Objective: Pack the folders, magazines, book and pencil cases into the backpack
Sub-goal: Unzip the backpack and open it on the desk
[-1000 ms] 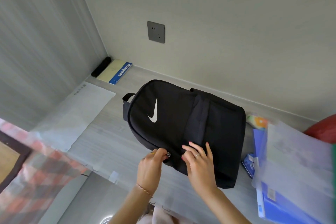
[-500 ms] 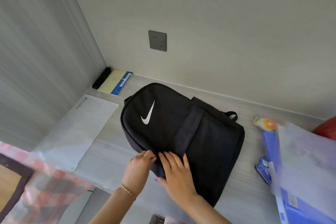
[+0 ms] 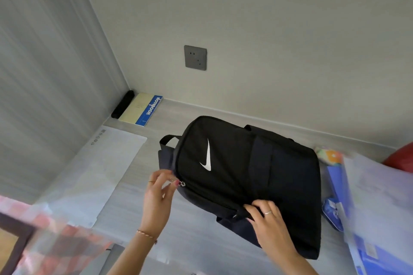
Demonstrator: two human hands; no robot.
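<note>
Backpack: your black backpack (image 3: 234,176) lies flat on the surface (image 3: 196,236), logo up, top handle toward your left.
Left grip: your left hand (image 3: 157,202) pinches the zipper pull (image 3: 182,184) at the backpack's near-left edge.
Right grip: your right hand (image 3: 268,223) curls its fingers over the fabric at the backpack's near edge, holding it.
Folders: blue and clear folders (image 3: 371,212) sit stacked just right of the backpack, running off the frame.
Left side: a clear sheet (image 3: 100,174) lies beside the backpack; a notebook (image 3: 140,109) rests in the far corner.
Open room: a bare strip of surface runs between the backpack and the back wall.
</note>
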